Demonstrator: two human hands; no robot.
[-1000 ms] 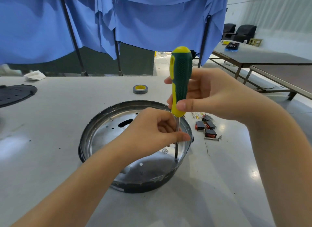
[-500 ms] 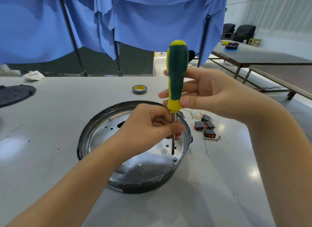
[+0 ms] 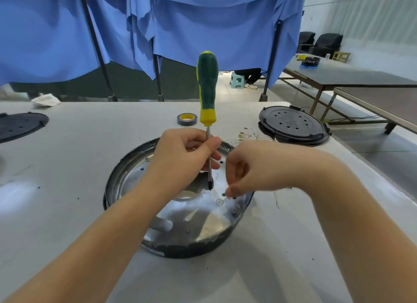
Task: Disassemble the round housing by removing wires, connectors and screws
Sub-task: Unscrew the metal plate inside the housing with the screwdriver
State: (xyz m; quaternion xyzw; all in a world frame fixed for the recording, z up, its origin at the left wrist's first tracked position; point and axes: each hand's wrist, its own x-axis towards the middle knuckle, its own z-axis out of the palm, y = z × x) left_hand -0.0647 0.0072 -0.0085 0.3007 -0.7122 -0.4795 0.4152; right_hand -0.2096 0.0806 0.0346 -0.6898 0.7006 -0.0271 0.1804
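The round housing [image 3: 117,178], shiny metal inside with a black outer wall, lies open side up on the grey table. My left hand [image 3: 182,158] grips the shaft of a green and yellow screwdriver [image 3: 207,88], which stands upright with its tip just above the metal floor. Beside it, my right hand [image 3: 255,167] reaches down into the housing, and its fingertips pinch a small dark screw [image 3: 223,194] near the right rim. Another screw with a washer [image 3: 219,202] sits just below. The hand is slightly blurred.
A black perforated lid [image 3: 293,124] lies at the back right, with thin loose wires [image 3: 246,135] beside it. A grey and yellow tape roll [image 3: 186,119] sits behind the housing. Another black disc [image 3: 20,124] is at the far left, and blue cloth hangs behind.
My right hand let go of the screwdriver handle and dropped into the housing to a screw. My left hand now holds the lifted screwdriver alone by its shaft.
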